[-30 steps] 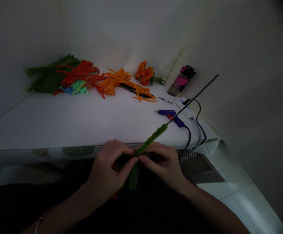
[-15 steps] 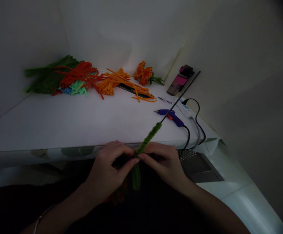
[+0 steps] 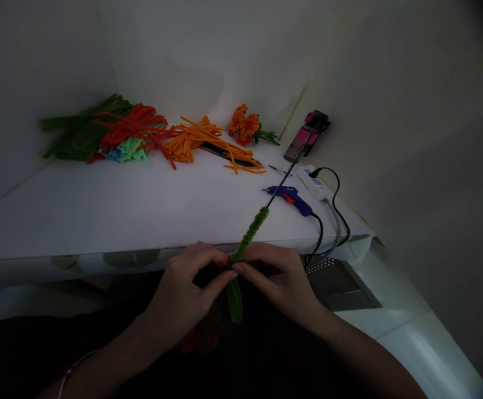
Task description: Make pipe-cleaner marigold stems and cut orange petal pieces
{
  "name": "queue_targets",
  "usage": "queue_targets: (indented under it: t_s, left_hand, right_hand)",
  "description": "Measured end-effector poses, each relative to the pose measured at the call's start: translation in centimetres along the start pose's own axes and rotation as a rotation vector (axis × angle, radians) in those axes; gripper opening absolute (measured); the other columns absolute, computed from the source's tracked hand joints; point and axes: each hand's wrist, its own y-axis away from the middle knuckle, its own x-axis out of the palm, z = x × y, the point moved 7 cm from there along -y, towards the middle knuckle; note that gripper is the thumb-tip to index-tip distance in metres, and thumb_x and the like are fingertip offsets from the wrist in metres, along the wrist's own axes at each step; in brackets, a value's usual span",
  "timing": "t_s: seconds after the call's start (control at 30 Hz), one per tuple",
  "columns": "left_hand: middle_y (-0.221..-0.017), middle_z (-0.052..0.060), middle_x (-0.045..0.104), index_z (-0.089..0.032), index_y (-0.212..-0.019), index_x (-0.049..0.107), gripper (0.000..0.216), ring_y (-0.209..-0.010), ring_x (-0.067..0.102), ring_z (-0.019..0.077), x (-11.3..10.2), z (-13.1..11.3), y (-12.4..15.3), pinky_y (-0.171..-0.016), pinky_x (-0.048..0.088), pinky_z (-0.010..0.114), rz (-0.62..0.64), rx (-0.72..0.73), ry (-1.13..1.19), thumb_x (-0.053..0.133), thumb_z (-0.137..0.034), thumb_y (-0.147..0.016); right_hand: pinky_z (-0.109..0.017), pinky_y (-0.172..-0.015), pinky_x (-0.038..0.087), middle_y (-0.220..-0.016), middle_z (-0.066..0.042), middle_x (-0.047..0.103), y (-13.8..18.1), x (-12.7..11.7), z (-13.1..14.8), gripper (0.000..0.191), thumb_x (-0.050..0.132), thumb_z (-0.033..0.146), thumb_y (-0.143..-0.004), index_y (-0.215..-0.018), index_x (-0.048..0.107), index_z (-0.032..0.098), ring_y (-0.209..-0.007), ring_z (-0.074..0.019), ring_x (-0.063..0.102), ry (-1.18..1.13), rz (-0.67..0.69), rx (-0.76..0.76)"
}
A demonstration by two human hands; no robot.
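Both hands meet just in front of the table's near edge. My left hand is closed in a pinch on a green pipe cleaner, which winds around a thin dark stem wire. Pinched at the same spot from the other side is my right hand. The bare wire slants up and away to the right. Below the fingertips hangs a long green pipe-cleaner loop, leaf-like in shape. Lower still, a dim orange-red fuzzy flower shows against the dark clothing, partly hidden by my left hand.
On the white table lie green pipe cleaners, red ones, orange ones and finished orange flowers. A blue glue gun, a power strip with cords and a pink-black bottle are at the right.
The wrapped wire has tilted more upright, its far tip swinging left across the bottle. The green loop's lower end has shifted slightly right. Both hands keep their pinch.
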Motion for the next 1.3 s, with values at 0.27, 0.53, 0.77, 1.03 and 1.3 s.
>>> queue_targets:
  t_s: [0.27,0.53,0.77,1.03,1.3]
  left_hand:
    - [-0.073,-0.002,0.062,-0.018,-0.075,0.06,0.003,-0.07,0.058,0.0123,0.1,0.2,0.0,-0.067,0.044,0.025,0.063,-0.109,0.113,0.063,-0.018,-0.076]
    - [-0.07,-0.002,0.062,-0.016,-0.071,0.061,0.006,-0.068,0.056,0.0111,-0.3,-0.6,0.1,-0.066,0.042,0.024,0.016,-0.019,0.061,0.065,-0.013,-0.075]
    - [-0.069,0.0,0.062,-0.015,-0.071,0.063,0.005,-0.066,0.057,0.0116,-0.1,-0.5,-0.1,-0.063,0.044,0.024,0.033,0.008,0.045,0.067,-0.014,-0.074]
    - [-0.069,0.0,0.064,-0.016,-0.071,0.064,0.005,-0.066,0.059,0.012,-0.1,-0.4,0.0,-0.063,0.044,0.023,0.012,0.027,0.02,0.068,-0.013,-0.073]
    - [-0.068,-0.001,0.063,-0.016,-0.068,0.06,0.011,-0.065,0.058,0.0114,-0.1,-1.1,0.1,-0.061,0.044,0.022,-0.035,0.089,-0.023,0.068,-0.009,-0.07]
  right_hand:
    - [-0.026,-0.071,0.05,-0.086,-0.002,0.07,-0.3,0.0,-0.7,0.015,0.062,0.017,-0.078,-0.091,0.07,0.022,-0.077,-0.0133,0.063,-0.133,0.101,0.092]
    - [-0.026,-0.07,0.051,-0.08,-0.001,0.07,-0.4,0.1,-1.3,0.013,0.067,0.014,-0.074,-0.081,0.073,0.023,-0.074,-0.0139,0.064,-0.26,0.074,0.166]
    - [-0.027,-0.068,0.051,-0.082,-0.002,0.071,-0.3,0.1,-1.6,0.013,0.067,0.015,-0.073,-0.082,0.073,0.023,-0.074,-0.0143,0.064,-0.264,0.083,0.174]
    - [-0.026,-0.069,0.051,-0.084,-0.002,0.07,-0.2,0.3,-1.2,0.014,0.065,0.014,-0.075,-0.083,0.072,0.023,-0.075,-0.0135,0.064,-0.284,0.107,0.143]
    - [-0.026,-0.065,0.049,-0.078,-0.002,0.069,-0.2,0.1,-0.7,0.017,0.064,0.008,-0.073,-0.082,0.072,0.021,-0.071,-0.0134,0.063,-0.201,0.083,0.104]
